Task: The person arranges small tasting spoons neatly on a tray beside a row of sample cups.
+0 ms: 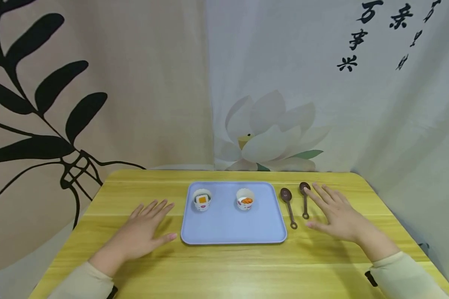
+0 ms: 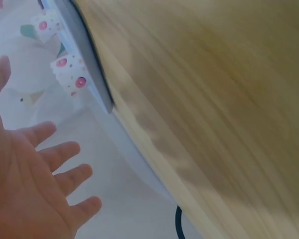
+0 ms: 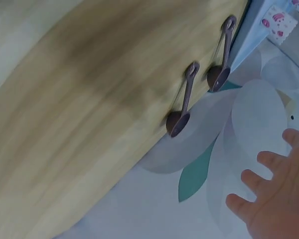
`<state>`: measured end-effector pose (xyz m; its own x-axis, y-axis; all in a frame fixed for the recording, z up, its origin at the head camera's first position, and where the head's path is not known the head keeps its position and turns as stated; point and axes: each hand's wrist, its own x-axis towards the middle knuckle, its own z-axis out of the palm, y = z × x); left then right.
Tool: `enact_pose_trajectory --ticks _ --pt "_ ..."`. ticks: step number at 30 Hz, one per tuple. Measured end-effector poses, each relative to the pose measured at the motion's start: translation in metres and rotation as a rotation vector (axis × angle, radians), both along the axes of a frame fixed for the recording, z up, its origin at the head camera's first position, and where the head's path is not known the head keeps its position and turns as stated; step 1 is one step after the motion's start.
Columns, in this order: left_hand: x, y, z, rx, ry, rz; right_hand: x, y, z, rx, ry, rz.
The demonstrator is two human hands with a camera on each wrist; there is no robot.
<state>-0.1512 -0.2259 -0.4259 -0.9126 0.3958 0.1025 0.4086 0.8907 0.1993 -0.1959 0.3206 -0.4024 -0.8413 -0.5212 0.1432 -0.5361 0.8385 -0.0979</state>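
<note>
A light blue tray (image 1: 224, 228) lies on the table, bearing two small patterned paper cups. The left cup (image 1: 202, 205) holds a white piece with an orange-yellow square; orange bits lie in the right cup (image 1: 245, 204). Two brown spoons, one nearer the tray (image 1: 289, 207) and one farther right (image 1: 305, 201), rest beside it. My left hand (image 1: 140, 232) hovers left of the tray, fingers spread, holding nothing. Above the table by the farther spoon is my right hand (image 1: 338, 216), fingers spread and holding nothing; in the right wrist view its fingers (image 3: 271, 162) are apart from both spoons.
The wooden table (image 1: 228, 270) ends at a back edge against a curtain (image 1: 164, 104) printed with leaves, a lotus and dark characters. A second curtain surface stands along the right side. A dark cable-like curve (image 2: 179, 221) shows beyond the table edge in the left wrist view.
</note>
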Motion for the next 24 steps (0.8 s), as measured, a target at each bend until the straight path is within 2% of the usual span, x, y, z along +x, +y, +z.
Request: enact_pose_trajectory --ticks 11,18,24 --pt "-0.004 0.014 0.001 0.028 -0.016 -0.020 0.001 -0.018 -0.012 0.000 -0.022 0.019" --pt "-0.005 0.021 -0.001 0.026 -0.044 -0.035 0.000 -0.026 -0.017 0.011 0.006 0.055" --pt "-0.006 0.026 -0.004 0.035 -0.064 -0.035 0.002 -0.033 -0.022 0.037 -0.036 0.041"
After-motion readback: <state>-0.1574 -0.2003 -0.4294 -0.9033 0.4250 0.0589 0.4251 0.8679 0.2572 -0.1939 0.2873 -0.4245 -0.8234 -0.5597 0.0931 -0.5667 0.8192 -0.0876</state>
